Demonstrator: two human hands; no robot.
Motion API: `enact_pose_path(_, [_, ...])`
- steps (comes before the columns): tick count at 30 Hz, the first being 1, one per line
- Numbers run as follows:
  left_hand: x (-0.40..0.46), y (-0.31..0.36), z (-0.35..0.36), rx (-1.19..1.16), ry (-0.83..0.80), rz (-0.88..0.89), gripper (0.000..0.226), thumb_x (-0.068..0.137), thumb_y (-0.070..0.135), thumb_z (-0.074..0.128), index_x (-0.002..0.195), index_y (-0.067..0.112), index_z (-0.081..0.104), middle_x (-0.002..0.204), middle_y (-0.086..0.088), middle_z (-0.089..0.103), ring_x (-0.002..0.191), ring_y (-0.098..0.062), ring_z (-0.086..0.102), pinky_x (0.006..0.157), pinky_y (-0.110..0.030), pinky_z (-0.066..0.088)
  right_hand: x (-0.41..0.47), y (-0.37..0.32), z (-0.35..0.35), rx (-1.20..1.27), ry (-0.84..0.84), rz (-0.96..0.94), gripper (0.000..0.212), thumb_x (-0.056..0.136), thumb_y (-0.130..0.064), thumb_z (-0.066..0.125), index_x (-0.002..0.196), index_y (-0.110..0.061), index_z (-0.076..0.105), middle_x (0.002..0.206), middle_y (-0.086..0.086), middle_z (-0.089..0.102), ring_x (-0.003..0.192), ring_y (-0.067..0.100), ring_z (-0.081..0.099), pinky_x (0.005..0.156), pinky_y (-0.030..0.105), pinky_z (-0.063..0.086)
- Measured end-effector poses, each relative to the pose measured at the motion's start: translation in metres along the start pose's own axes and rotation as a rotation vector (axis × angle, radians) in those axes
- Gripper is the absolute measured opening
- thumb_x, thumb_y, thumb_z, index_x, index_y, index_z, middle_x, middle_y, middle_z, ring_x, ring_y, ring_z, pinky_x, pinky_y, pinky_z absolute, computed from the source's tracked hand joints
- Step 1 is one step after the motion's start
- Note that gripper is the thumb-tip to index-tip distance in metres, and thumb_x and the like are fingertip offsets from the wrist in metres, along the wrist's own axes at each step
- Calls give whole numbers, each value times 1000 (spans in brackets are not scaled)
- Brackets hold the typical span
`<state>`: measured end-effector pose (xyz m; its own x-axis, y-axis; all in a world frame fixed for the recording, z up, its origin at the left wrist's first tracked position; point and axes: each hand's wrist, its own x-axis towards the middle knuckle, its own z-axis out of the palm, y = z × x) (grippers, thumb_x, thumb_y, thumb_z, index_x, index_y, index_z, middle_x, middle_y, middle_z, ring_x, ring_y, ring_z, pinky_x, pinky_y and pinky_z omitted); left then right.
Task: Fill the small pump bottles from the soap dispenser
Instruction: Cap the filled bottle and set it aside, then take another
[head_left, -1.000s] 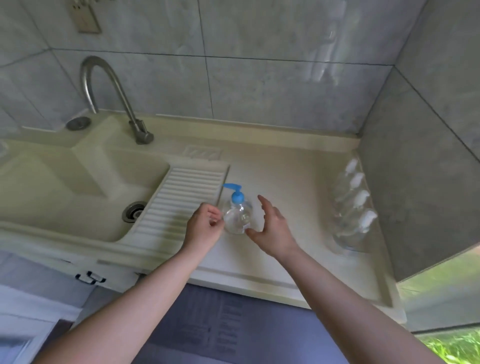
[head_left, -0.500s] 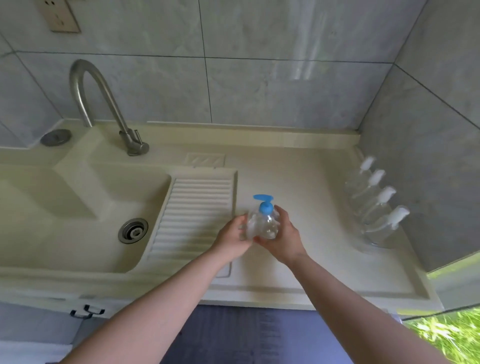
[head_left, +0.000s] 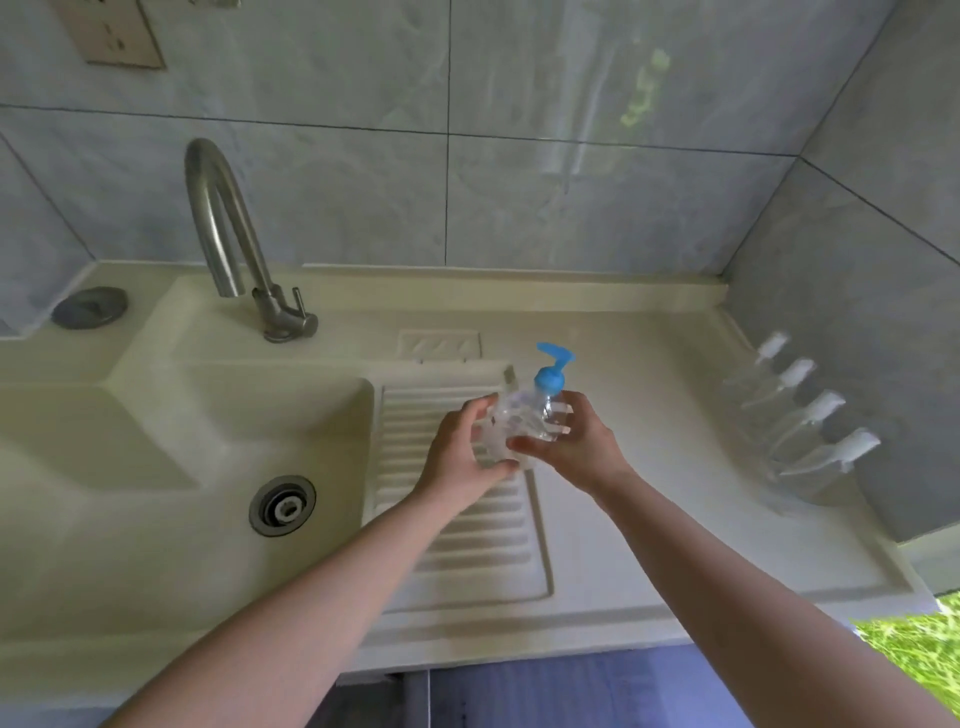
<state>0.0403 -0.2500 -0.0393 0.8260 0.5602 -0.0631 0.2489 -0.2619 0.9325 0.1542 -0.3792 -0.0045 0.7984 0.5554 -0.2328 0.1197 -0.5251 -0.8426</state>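
The soap dispenser (head_left: 524, 421) is a clear bottle with a blue pump head, lifted off the counter above the ribbed drainboard (head_left: 457, 519). My left hand (head_left: 462, 447) grips its left side and my right hand (head_left: 576, 447) grips its right side, fingers curled round the clear body. The bottle tilts slightly to the right. Several small clear pump bottles (head_left: 810, 426) with white heads stand in a row along the right wall, well clear of both hands.
A cream sink basin (head_left: 156, 467) with a metal drain (head_left: 282, 505) lies to the left. A curved steel tap (head_left: 223, 234) rises behind it. Grey tiled walls close the back and right. A wall socket (head_left: 111, 31) sits top left.
Both hands closed on the dispenser and lifted it off the counter. It now hangs higher, over the drainboard's upper right corner.
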Motion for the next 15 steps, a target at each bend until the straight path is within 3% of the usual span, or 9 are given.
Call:
enact_pose_path(3, [15, -2, -27, -12, 45, 26, 91, 68, 15, 89, 143, 34, 41, 131, 6, 48, 112, -7, 52, 95, -21, 41, 23, -24, 20, 35, -11, 21, 87, 61, -45, 93, 133, -30, 47, 119, -8, 64, 107, 12, 65, 93, 33, 54])
enact_pose_path(7, [44, -10, -63, 11, 158, 64, 86, 67, 13, 90, 140, 25, 47, 124, 6, 52, 112, -12, 55, 97, -23, 43, 59, -55, 46, 76, -30, 29, 100, 41, -60, 90, 128, -31, 51, 115, -7, 65, 104, 16, 67, 93, 44, 57])
enact_pose_path(15, [103, -42, -137, 95, 291, 77, 69, 74, 14, 85, 136, 21, 54, 125, 2, 53, 106, -10, 57, 96, -21, 43, 131, -114, 108, -76, -107, -76, 89, 59, -49, 91, 134, -25, 49, 116, -8, 59, 104, 18, 65, 93, 39, 55])
